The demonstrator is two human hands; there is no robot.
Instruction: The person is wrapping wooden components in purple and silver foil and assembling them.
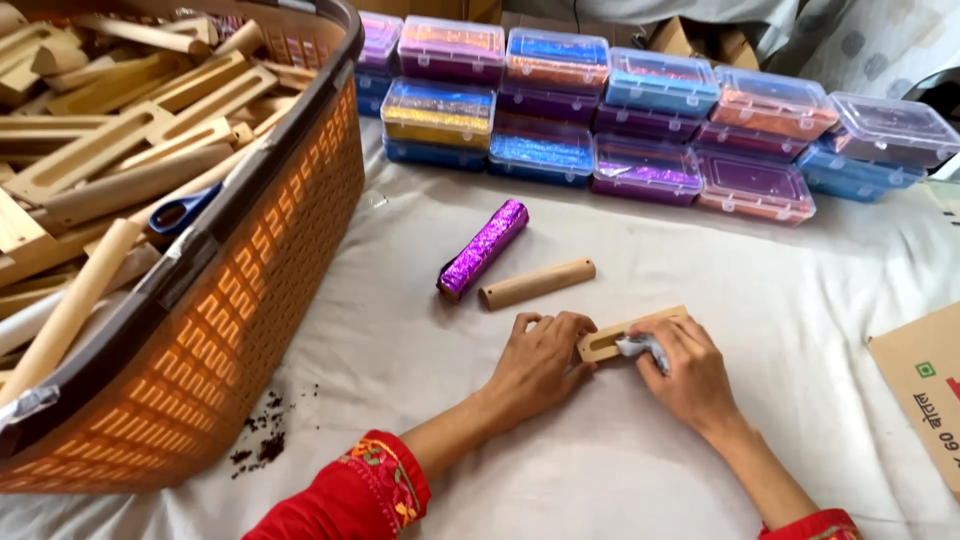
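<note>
White cloth bears basket, boxes, two rollers.

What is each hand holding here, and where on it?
The left hand pins the slotted wooden piece to the cloth at its near end. The right hand pinches a small pale rag against the piece's middle.

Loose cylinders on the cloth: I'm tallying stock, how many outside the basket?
2: a purple foil roll and a plain wooden dowel beside it, above the hands; more fill the basket.
</note>
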